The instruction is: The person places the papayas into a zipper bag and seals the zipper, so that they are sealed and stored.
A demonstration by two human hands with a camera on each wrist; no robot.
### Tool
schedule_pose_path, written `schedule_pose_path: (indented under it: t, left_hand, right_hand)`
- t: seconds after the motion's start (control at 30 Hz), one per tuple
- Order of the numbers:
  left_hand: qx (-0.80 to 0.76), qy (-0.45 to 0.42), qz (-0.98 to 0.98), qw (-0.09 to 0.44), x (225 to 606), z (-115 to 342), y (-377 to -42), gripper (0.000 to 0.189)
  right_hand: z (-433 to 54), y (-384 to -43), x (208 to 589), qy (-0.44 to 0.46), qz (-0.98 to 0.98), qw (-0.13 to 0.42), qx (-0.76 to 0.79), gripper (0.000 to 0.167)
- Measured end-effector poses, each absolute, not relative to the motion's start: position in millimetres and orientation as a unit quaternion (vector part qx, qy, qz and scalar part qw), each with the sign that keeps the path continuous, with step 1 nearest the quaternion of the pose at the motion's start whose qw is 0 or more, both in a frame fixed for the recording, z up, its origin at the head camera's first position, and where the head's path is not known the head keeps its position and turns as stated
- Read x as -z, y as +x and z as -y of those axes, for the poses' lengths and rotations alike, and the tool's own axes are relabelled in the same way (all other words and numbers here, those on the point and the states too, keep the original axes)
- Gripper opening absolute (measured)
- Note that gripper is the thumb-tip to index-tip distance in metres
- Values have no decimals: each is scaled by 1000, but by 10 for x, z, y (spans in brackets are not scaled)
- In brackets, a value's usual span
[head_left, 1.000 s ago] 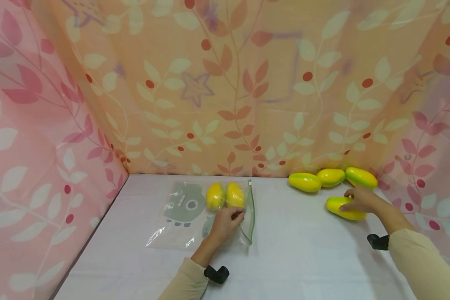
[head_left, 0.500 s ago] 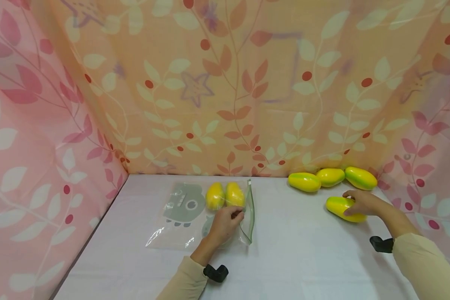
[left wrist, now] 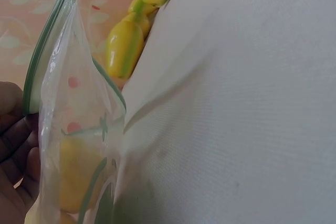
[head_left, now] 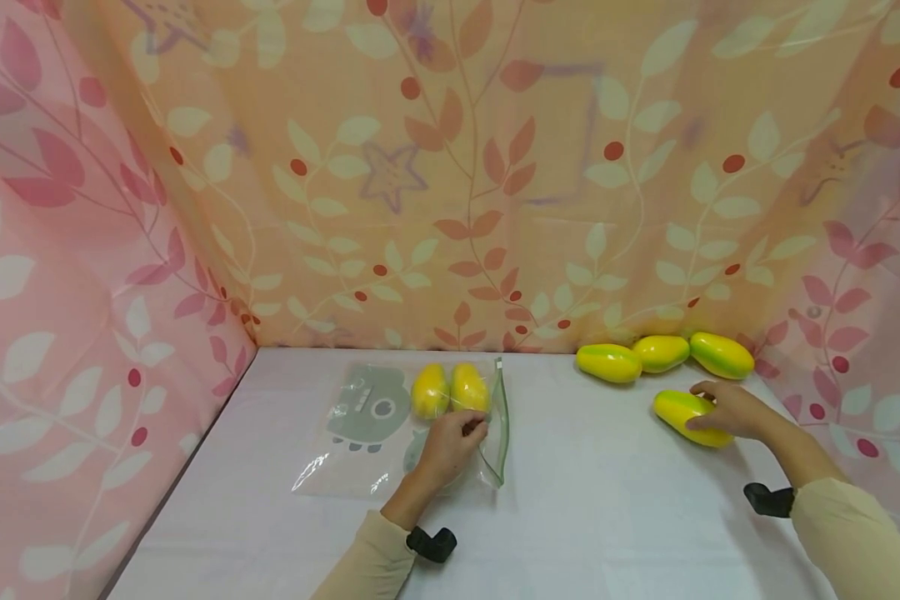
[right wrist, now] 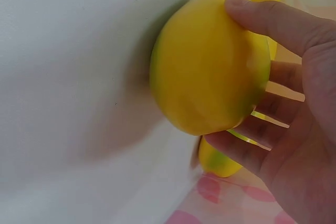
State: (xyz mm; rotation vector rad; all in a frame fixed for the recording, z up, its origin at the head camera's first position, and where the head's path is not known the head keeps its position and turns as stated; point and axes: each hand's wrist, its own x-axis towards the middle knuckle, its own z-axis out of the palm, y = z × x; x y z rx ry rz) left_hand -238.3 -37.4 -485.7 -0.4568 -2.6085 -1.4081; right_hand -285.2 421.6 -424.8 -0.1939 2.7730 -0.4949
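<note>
My left hand [head_left: 453, 450] pinches the upper edge of a clear zip bag [head_left: 390, 479] with a green zip rim and a grey cartoon print. The bag lies flat, its mouth gaping to the right; in the left wrist view the lifted plastic [left wrist: 79, 93] stands beside the fingers. Inside it, two yellow mangoes [head_left: 430, 392] lie side by side near the mouth. At the right, my right hand [head_left: 731, 408] grips another yellow-green mango [head_left: 678, 407], thumb on the near side and fingers around the far side. The right wrist view shows this mango [right wrist: 205, 66] close up.
Three more mangoes [head_left: 609, 364] rest in a row against the back wall at the right. Floral cloth walls [head_left: 450, 275] enclose the back and both sides of the white table [head_left: 570, 517].
My right hand has shifted its grip slightly on the mango, which has turned a little in place. The left hand keeps its hold on the bag edge.
</note>
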Motion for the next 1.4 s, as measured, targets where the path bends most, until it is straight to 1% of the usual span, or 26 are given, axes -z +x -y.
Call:
schedule_pose_path:
  t: [0.3,0.53,0.87,0.97,1.17,1.4]
  left_hand:
    - [466,-154,868,76,4865,363,-2371,18]
    - [466,-159,866,86,4868,364,-2374,18]
    - [476,-154,863,74,4888,353,-2374,18]
    - [476,-150,863,72,4882,351,-2372,18]
    - [474,-160,861,90,4850,349,-2405,17]
    - [475,-163,860,93,4864,348,-2411,16]
  right_hand:
    - [-4164,-2795,4259,-68,-968,150,187,88]
    - [-4032,-2785,4269,-92,-965,134,206,78]
    - [-3890,-2736,4251,-90,-961,130,225,74]
    - [-3859,-2731,4255,-87,-960,129,232,76]
    - [-3771,-2716,4218,-66,-961,114,242,82]
    - [-3569,-2703,4194,-68,-956,98,269,80]
